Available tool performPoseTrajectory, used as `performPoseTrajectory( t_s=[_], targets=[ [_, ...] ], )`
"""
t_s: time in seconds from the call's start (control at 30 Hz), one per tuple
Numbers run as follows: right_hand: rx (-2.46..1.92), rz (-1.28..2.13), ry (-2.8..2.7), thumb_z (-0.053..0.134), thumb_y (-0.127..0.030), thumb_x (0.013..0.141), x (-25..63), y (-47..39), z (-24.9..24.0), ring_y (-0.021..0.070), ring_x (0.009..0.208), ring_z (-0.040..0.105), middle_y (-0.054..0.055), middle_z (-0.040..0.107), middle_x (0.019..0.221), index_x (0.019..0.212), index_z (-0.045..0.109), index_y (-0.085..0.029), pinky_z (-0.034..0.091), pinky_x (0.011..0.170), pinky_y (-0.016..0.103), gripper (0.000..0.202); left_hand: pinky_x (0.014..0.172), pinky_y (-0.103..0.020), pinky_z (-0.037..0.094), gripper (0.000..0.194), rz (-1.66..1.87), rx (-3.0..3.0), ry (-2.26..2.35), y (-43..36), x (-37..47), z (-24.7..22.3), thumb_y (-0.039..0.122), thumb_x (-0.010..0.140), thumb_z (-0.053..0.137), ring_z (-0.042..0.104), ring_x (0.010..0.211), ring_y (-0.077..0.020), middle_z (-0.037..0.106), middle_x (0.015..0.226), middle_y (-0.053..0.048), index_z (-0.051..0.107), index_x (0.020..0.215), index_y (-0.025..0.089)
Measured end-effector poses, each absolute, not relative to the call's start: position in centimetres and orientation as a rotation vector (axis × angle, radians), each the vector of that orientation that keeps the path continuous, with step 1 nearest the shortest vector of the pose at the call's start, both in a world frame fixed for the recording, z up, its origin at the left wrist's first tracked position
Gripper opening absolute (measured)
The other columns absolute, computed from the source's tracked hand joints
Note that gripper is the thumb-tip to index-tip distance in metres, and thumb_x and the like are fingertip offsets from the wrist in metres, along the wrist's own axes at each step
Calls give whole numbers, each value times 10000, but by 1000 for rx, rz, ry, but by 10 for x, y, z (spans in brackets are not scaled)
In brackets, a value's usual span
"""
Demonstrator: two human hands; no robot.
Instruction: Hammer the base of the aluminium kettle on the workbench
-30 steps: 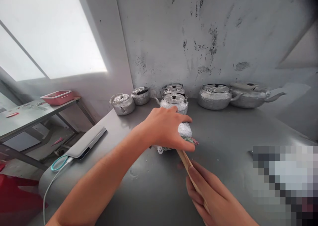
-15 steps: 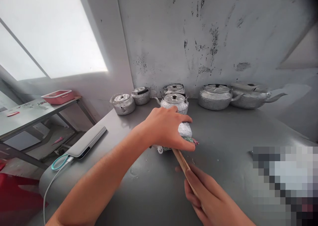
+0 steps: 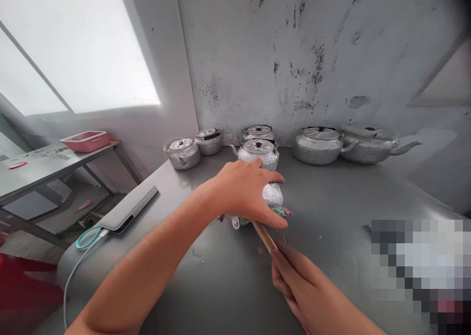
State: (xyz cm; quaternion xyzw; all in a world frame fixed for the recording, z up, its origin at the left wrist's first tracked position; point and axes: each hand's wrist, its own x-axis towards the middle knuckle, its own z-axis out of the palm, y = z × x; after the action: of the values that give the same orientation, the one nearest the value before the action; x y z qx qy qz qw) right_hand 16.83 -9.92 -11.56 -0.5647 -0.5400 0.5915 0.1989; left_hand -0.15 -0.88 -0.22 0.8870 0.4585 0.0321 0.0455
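My left hand (image 3: 246,193) is spread over a silver, dented metal vessel (image 3: 273,193), apparently a kettle, and grips it from above. Most of that vessel is hidden under the palm; a small round lug (image 3: 235,222) shows at its lower left. My right hand (image 3: 294,276) is closed round a light wooden handle (image 3: 264,234). The handle runs up to green and reddish strands (image 3: 281,211) against the vessel's near side, like the bristles of a brush. Just beyond my left hand stands a lidded silver kettle (image 3: 258,151).
More silver kettles line the wall: a small one (image 3: 182,154) at left and larger ones (image 3: 318,146) at right. A grey power bank (image 3: 128,210) with a cable lies on the table's left edge. A pink basin (image 3: 86,141) sits on a side table. The lower right is blurred out.
Both hands keep their grip. The wooden handle and my right hand have shifted slightly to the left, and the vessel's visible part has moved a little the same way.
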Motion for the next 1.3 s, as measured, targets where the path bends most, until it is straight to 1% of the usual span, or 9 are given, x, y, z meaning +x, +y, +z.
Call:
performPoseTrajectory(
  t_s=[0.1,0.27,0.43,0.53,0.6,0.77,0.9,1.1,1.3],
  targets=[
    [-1474,1527,-1650,343,-504,1014,171,-96,-109,83,475,386,-64,420,680,1084,571,-238,339,411,188,357,821,-377,492,848,54,2688,1372,-9,-4,3,762,652,623,591,1012,-285,542,1234,-38,501,1419,423],
    [-1550,1609,-1722,272,-507,1021,168,-95,-90,74,386,381,-70,409,665,1060,562,-227,332,343,193,405,741,-332,506,749,-32,2622,1332,-8,-4,15,623,648,663,579,1072,-286,557,1260,-31,527,1350,398],
    [-1555,1631,-1787,202,-587,1012,169,-92,-93,55,302,442,-61,546,629,1086,567,-199,393,371,193,538,605,-320,506,785,-120,2513,1469,-8,2,19,520,576,709,626,894,-261,556,1234,-77,497,1309,336],
    [-1541,1574,-1922,207,-576,1016,170,-85,-87,61,282,464,-55,607,634,1254,524,-243,426,394,200,518,610,-330,511,787,-51,2532,1485,-7,6,13,604,570,705,630,870,-260,543,1233,-89,507,1275,315],
    [-1553,1528,-1973,218,-575,1014,169,-81,-82,60,277,460,-53,607,650,1264,524,-247,423,385,204,514,646,-343,516,783,13,2592,1467,-6,8,8,679,569,693,631,875,-265,555,1195,-87,539,1237,300],
    [-1559,1569,-1828,278,-552,1010,162,-86,-78,83,354,396,-99,393,546,1182,559,-212,374,393,198,474,702,-375,515,840,78,2694,1492,-5,5,3,751,606,639,635,826,-253,578,1133,-82,564,1299,282],
    [-1607,1651,-1688,301,-568,996,156,-92,-81,116,417,397,-96,367,549,1257,518,-222,378,424,221,485,740,-389,509,874,107,2712,1540,-4,0,3,769,627,605,634,879,-271,598,1136,-87,549,1324,244],
    [-1736,1683,-1557,313,-666,952,155,-94,-91,114,390,335,-103,377,547,1284,504,-218,391,476,260,589,677,-357,495,685,80,2729,1528,-6,6,-1,748,624,618,630,817,-252,618,1060,-98,635,997,173],
    [-1773,1617,-1421,396,-688,905,153,-101,-91,130,453,360,-70,404,566,1058,593,-225,350,441,255,526,717,-369,491,636,121,2755,1504,-9,10,-4,711,628,629,622,861,-256,622,1051,-80,610,986,187]
  ],
)
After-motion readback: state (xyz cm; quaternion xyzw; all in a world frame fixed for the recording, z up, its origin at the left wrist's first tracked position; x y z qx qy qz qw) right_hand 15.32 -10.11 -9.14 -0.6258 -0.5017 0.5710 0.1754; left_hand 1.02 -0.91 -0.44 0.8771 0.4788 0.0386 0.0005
